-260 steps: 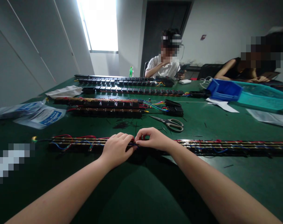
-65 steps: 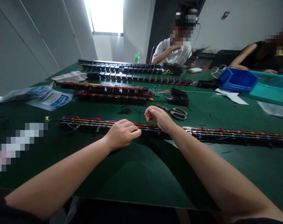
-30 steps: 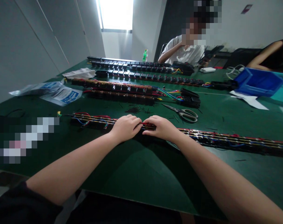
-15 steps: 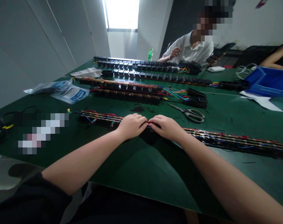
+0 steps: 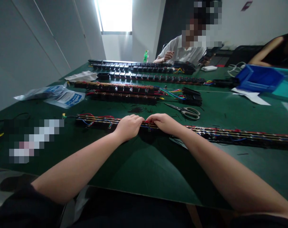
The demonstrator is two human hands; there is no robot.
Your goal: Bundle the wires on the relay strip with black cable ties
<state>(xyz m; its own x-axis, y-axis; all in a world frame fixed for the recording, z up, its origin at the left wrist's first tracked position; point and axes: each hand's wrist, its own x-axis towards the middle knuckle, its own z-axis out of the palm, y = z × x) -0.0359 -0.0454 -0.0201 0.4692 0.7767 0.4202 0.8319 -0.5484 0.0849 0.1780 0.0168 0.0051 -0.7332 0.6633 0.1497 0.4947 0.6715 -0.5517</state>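
Runs black with lengthwise gold stripes on the long strip point(image 5: 217, 135) beneath left hand point(image 5: 130, 127) and right hand point(image 5: 166, 124). Shows red and blue in wires point(image 5: 87, 114) left of the left hand. Turns grey on scissors point(image 5: 183, 110) beyond the right hand, blue on the bin point(image 5: 260, 79) farther right, green on the table point(image 5: 139, 167) below.

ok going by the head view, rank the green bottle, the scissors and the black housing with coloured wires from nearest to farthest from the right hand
From the right hand:
1. scissors: just beyond it, to the right
2. black housing: behind the scissors, also to the right
3. green bottle: farthest back, slightly to the left
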